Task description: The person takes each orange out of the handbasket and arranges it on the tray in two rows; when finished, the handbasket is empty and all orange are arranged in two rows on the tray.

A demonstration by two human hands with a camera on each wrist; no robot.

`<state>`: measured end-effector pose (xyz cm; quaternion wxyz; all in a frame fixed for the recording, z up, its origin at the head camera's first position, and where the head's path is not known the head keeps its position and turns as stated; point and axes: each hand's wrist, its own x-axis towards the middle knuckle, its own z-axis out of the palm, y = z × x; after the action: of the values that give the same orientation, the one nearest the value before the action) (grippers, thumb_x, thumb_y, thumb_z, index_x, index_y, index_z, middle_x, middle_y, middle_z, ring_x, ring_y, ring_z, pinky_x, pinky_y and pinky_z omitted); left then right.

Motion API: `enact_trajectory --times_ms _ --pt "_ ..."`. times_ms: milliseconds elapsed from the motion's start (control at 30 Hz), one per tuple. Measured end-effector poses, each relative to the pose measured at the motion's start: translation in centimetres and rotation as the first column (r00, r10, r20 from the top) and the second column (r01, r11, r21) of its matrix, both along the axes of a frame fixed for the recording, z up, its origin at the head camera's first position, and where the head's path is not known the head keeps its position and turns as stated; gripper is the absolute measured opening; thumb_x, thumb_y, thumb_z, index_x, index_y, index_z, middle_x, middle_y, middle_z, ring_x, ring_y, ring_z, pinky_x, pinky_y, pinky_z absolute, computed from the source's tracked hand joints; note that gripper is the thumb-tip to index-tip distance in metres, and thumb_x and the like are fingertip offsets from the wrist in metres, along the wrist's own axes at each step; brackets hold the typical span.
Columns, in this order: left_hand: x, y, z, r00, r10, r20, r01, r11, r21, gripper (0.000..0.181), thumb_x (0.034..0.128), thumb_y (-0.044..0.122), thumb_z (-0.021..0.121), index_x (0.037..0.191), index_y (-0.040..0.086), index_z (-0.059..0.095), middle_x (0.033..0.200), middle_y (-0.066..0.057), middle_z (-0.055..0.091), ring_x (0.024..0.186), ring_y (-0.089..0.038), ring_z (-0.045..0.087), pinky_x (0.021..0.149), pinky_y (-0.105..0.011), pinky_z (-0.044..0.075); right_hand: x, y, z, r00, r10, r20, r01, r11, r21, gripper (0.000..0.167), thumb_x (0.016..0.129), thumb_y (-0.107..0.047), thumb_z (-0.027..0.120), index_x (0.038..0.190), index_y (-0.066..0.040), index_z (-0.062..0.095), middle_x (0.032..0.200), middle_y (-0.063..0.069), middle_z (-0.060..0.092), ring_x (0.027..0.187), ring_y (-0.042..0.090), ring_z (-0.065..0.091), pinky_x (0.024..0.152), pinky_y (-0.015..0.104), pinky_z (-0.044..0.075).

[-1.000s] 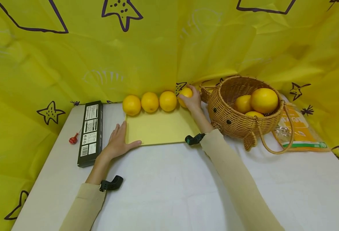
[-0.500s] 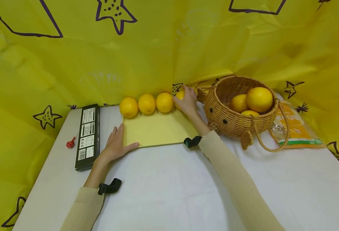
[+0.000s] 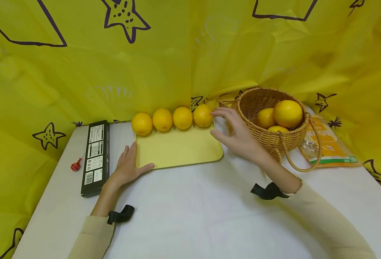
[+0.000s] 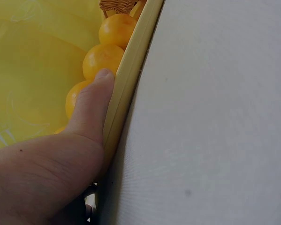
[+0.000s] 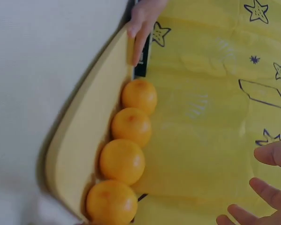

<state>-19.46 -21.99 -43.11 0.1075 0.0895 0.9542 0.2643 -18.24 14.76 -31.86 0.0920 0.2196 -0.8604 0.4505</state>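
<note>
Several oranges stand in a row along the far edge of a pale yellow tray (image 3: 177,147); the rightmost orange (image 3: 202,115) is beside the right hand. My left hand (image 3: 128,166) rests at the tray's front left corner, fingers along its left side and thumb on the front edge; the left wrist view shows the thumb along the tray's rim (image 4: 126,89). My right hand (image 3: 239,136) is in the air between the tray and the wicker basket (image 3: 265,138), fingers spread and holding nothing. In the right wrist view its fingers are apart from the orange (image 5: 111,202).
More oranges (image 3: 287,113) lie in the basket at the right, with an orange and clear packet (image 3: 330,144) behind its handle. A black box (image 3: 95,158) lies left of my left hand, beside a red wrapped sweet (image 3: 75,165). Yellow cloth hangs behind.
My right hand has let go of the rightmost orange and moved right, towards the basket, its fingers spreading. The left hand has kept its place at the tray; the head view has shifted slightly.
</note>
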Motion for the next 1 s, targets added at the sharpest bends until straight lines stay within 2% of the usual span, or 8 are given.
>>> enact_trajectory --times_ms 167,267,367,467,567,700,900,1000 --pt "0.2 -0.3 0.1 1.0 0.005 0.011 -0.005 1.0 -0.002 0.116 0.0842 0.057 0.066 0.154 -0.003 -0.006 0.161 -0.028 0.001 0.148 -0.048 -0.005 0.119 -0.064 -0.001 0.0 1.7 -0.7 0.999 -0.03 -0.021 0.029 0.999 -0.019 0.04 0.091 -0.006 0.065 0.129 -0.003 0.056 0.139 0.014 0.05 0.132 0.029 0.044 0.11 0.053 0.038" --pt "0.1 -0.2 0.1 1.0 0.003 0.006 -0.003 1.0 0.005 0.116 0.0841 0.057 0.066 0.154 -0.002 -0.006 0.161 -0.027 0.001 0.149 -0.047 -0.005 0.119 -0.064 -0.001 -0.7 2.8 0.0 0.999 0.001 -0.036 0.0 1.0 0.018 0.038 0.091 -0.005 0.065 0.127 -0.003 0.057 0.135 0.013 0.054 0.127 0.026 0.048 0.107 0.05 0.043" --pt "0.0 0.0 0.0 1.0 -0.001 0.004 0.001 1.0 0.016 0.115 0.0846 0.056 0.066 0.154 -0.001 -0.006 0.162 -0.026 0.0 0.149 -0.046 -0.006 0.119 -0.063 -0.001 -2.8 5.0 2.2 0.996 0.082 -0.025 -0.078 0.986 0.151 0.034 0.092 -0.009 0.064 0.126 -0.005 0.06 0.13 0.01 0.059 0.117 0.015 0.054 0.1 0.033 0.048" --pt "0.1 0.0 0.0 1.0 0.006 0.007 -0.006 1.0 0.015 0.114 0.0848 0.054 0.066 0.154 -0.001 -0.005 0.162 -0.025 -0.001 0.149 -0.046 -0.006 0.12 -0.062 -0.001 -5.7 8.4 4.8 0.993 0.109 0.044 -0.117 0.944 0.308 0.032 0.095 -0.017 0.062 0.126 -0.009 0.061 0.126 0.009 0.062 0.107 -0.001 0.053 0.089 0.019 0.045" --pt "0.2 0.1 0.1 1.0 0.013 0.014 -0.013 1.0 0.017 0.114 0.0848 0.053 0.067 0.154 -0.002 -0.005 0.162 -0.026 -0.001 0.149 -0.046 -0.006 0.119 -0.063 -0.001 -8.2 12.0 6.4 0.975 0.08 0.207 -0.159 0.901 0.404 0.034 0.098 -0.022 0.057 0.129 -0.009 0.059 0.131 0.013 0.058 0.113 0.0 0.051 0.096 0.026 0.045" --pt "0.2 0.2 0.1 1.0 0.012 0.024 -0.013 1.0 0.015 0.114 0.0851 0.054 0.066 0.154 -0.001 -0.006 0.162 -0.024 -0.002 0.149 -0.045 -0.008 0.12 -0.062 -0.001 -10.2 15.4 7.1 0.935 0.086 0.344 -0.264 0.817 0.513 0.039 0.099 -0.023 0.054 0.134 -0.004 0.054 0.138 0.018 0.053 0.126 0.026 0.048 0.104 0.051 0.041" --pt "-0.1 0.1 0.0 1.0 0.01 0.007 -0.01 1.0 0.005 0.115 0.0844 0.056 0.066 0.154 -0.001 -0.006 0.162 -0.025 -0.001 0.149 -0.046 -0.006 0.12 -0.062 -0.001 -11.8 17.5 7.2 0.894 0.139 0.427 -0.419 0.601 0.681 0.049 0.094 -0.026 0.063 0.136 -0.003 0.052 0.14 0.024 0.051 0.128 0.044 0.046 0.099 0.058 0.042" --pt "-0.1 0.1 0.0 1.0 0.012 0.009 -0.012 1.0 0.003 0.115 0.0842 0.056 0.066 0.154 -0.001 -0.006 0.162 -0.024 -0.001 0.149 -0.045 -0.006 0.12 -0.061 -0.001 -12.2 18.0 7.1 0.856 0.158 0.492 -0.492 0.54 0.683 0.056 0.092 -0.027 0.065 0.138 0.0 0.048 0.142 0.029 0.046 0.13 0.051 0.041 0.1 0.064 0.04"
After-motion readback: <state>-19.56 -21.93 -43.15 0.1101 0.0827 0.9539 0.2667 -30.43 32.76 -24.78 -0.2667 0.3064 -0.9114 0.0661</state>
